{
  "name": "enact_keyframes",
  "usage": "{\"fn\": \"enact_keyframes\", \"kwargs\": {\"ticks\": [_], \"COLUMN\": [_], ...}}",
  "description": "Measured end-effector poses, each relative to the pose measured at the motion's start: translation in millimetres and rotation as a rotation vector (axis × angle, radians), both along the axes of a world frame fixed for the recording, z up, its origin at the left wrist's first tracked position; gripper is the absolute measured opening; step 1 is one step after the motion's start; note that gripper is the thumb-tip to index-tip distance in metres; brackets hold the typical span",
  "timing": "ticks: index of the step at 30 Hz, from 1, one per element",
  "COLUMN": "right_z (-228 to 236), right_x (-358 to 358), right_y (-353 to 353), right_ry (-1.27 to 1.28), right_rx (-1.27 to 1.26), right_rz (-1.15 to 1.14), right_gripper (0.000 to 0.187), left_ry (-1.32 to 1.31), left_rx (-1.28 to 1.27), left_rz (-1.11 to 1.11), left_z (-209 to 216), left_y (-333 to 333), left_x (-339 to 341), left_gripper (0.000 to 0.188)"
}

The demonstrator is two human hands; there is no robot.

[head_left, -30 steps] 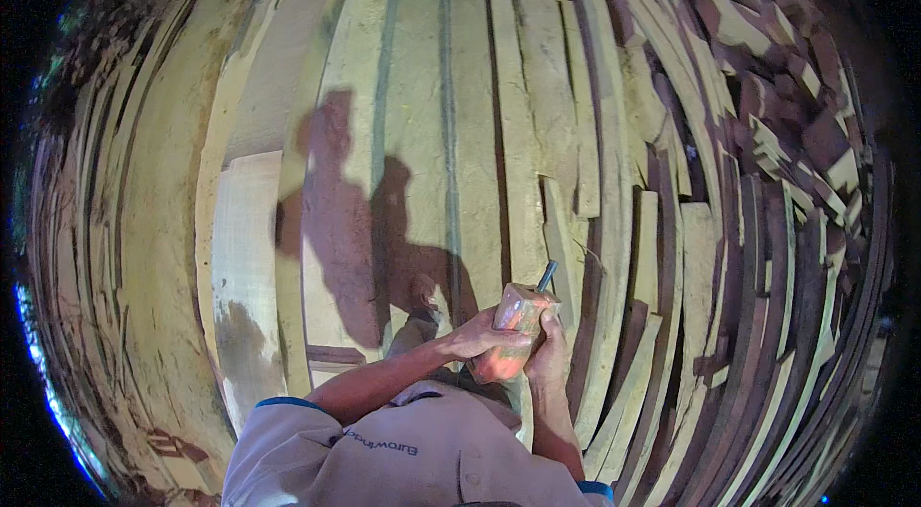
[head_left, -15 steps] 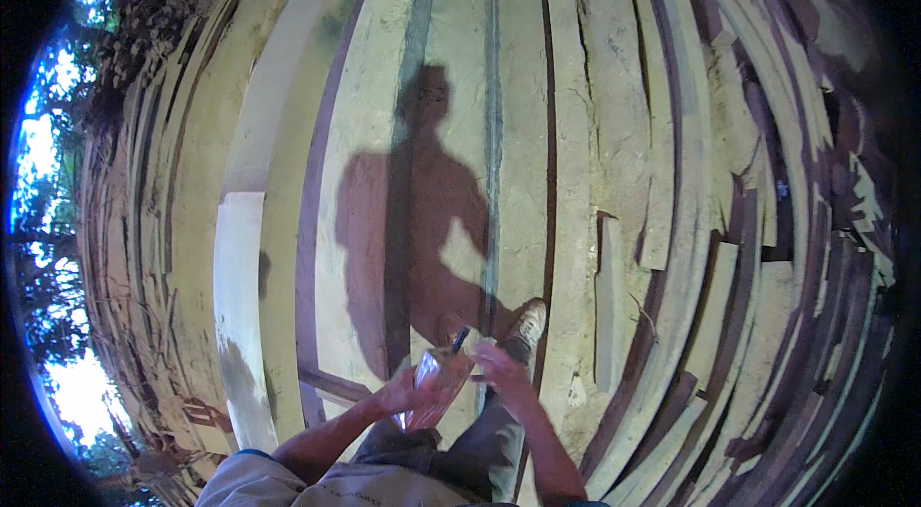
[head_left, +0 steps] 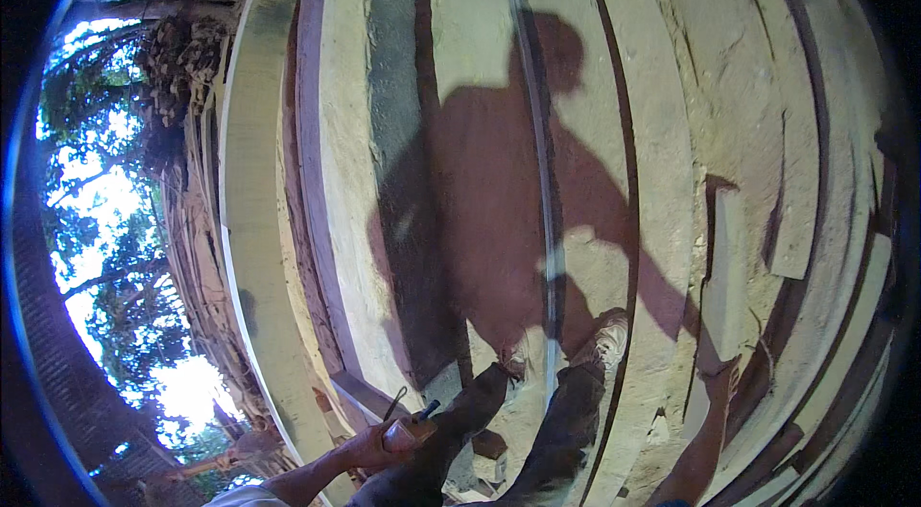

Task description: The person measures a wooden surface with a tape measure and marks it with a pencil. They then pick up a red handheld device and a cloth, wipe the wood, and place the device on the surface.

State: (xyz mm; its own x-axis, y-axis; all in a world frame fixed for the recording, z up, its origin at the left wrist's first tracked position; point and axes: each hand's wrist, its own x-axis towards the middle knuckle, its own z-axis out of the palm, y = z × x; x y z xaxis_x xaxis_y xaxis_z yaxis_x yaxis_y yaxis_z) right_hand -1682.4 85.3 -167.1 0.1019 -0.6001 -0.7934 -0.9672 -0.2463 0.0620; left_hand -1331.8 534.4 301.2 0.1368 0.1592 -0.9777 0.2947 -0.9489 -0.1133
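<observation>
My left hand [head_left: 376, 448] is low in the view, left of my legs, closed around a small tan object [head_left: 403, 430] with a thin dark loop and a dark stub sticking out of its top. My right hand [head_left: 726, 378] hangs apart at the lower right, in shadow over the boards; I cannot make out its fingers or anything in it. I stand in dark trousers [head_left: 566, 411] and worn shoes [head_left: 604, 342] on long pale sawn planks [head_left: 662, 123].
My shadow [head_left: 499, 190] falls across the planks ahead. A short loose board [head_left: 724, 286] lies to the right of my feet. Darker reddish boards [head_left: 312, 171] run along the left. Stacked timber [head_left: 197, 56] and trees [head_left: 106, 219] rise at the far left.
The view has swung left and up. My right hand has left the small tan object and dropped out to the right, so only my left hand holds it.
</observation>
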Motion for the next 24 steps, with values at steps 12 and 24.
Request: {"fn": "enact_keyframes", "kwargs": {"ticks": [12,24], "right_z": [82.9,452.8], "right_x": [-28.2,248.9], "right_y": [123.5,66.0], "right_ry": [-0.107,-0.643], "right_rx": [0.128,0.438], "right_rz": [-0.051,-0.257], "right_gripper": [0.115,0.088], "left_ry": [-0.003,-0.373], "left_rx": [-0.021,-0.445], "left_rz": [-0.179,0.603], "left_z": [50.8,133.8], "left_y": [-26.2,19.2], "left_x": [49.2,193.4], "left_gripper": [0.086,0.067]}}
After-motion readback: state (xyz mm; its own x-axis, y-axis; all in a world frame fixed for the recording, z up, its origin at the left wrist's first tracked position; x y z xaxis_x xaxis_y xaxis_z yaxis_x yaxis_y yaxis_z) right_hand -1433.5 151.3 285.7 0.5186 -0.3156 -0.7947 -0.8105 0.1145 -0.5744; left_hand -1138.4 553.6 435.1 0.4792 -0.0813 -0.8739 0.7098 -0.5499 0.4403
